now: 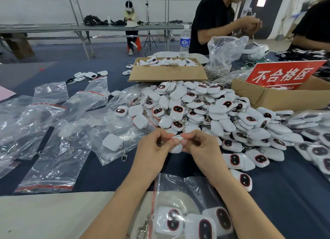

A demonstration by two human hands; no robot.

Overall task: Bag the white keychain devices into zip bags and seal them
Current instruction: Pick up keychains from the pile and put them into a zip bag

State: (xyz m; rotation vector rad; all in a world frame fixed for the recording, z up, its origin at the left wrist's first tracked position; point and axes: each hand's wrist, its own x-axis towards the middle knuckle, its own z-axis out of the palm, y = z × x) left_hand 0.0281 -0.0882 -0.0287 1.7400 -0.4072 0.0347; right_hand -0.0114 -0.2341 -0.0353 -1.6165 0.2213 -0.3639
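Here on the left, empty zip bags [53, 149] with red seal strips are lying scattered over the dark table [294, 194]. Just right of them a loose device [112, 142], white and face down, is resting on one bag, its metal clip trailing toward the near edge. In the middle the left hand [153, 145] is curling its fingers and pinching the top of the held device [175, 146]. The right hand [198, 144] is pinching that same top from the other side, thumbs nearly touching. Whether plastic is covering it is hard to tell. Between the forearms a filled bag [187, 212] is lying flat with three devices inside. Beyond the hands a big pile [205, 110] of white devices is spreading rightward, sitting in front of a cardboard box [166, 72]. At the far right a red sign [284, 74] is standing in an open box [278, 99].
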